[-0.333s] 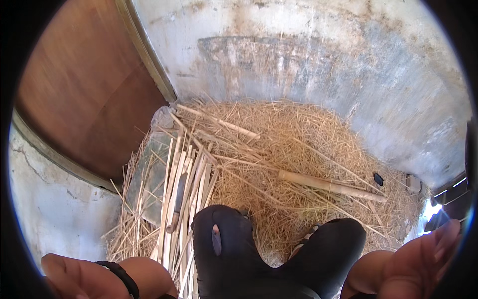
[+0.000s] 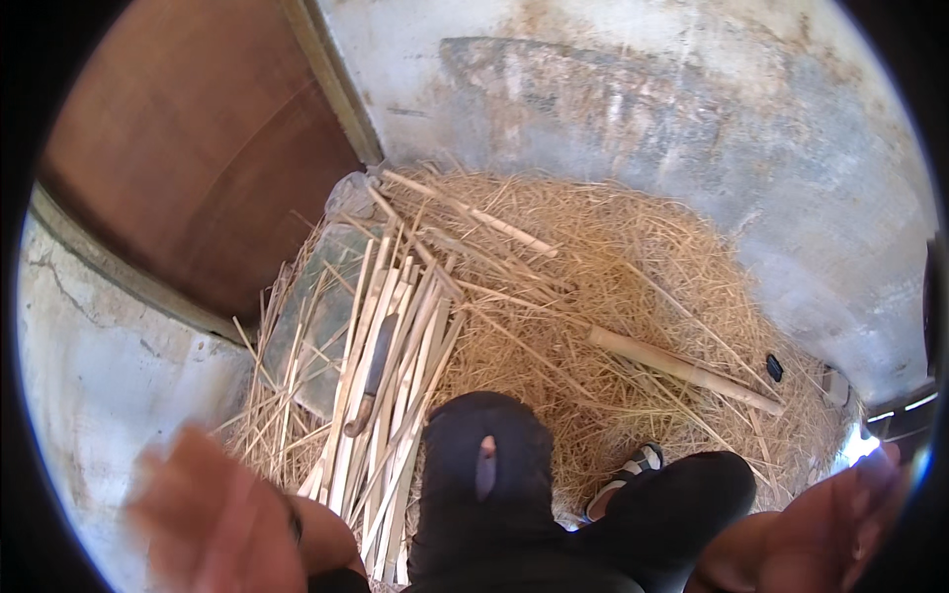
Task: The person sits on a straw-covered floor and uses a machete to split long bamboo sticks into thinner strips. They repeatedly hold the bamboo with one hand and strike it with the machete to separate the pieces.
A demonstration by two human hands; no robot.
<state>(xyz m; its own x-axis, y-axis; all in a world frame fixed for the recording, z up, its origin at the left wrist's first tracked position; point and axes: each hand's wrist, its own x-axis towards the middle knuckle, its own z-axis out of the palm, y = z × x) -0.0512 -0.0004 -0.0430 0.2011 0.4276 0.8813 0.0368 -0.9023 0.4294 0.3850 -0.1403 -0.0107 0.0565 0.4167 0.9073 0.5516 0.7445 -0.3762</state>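
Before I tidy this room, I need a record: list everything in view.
Strips: many, pale, left of legs
Knife: 1, dark blade, brown handle, on strips
Thick pole: 1, tan, right
Thinner pole: 1, tan, back
Straw: one spread, golden, floor
Small object: 1, black, right
Stone: 1, grey, beside panel
Slab: 1, grey, partly under strips
Panel: 1, brown, upper left
Walls: 2, whitish, back, left
Sandal: 1, striped, by right leg
Legs: 2, black trousers, lower centre
Left hand: 1, blurred, lower left
Right hand: 1, lower right
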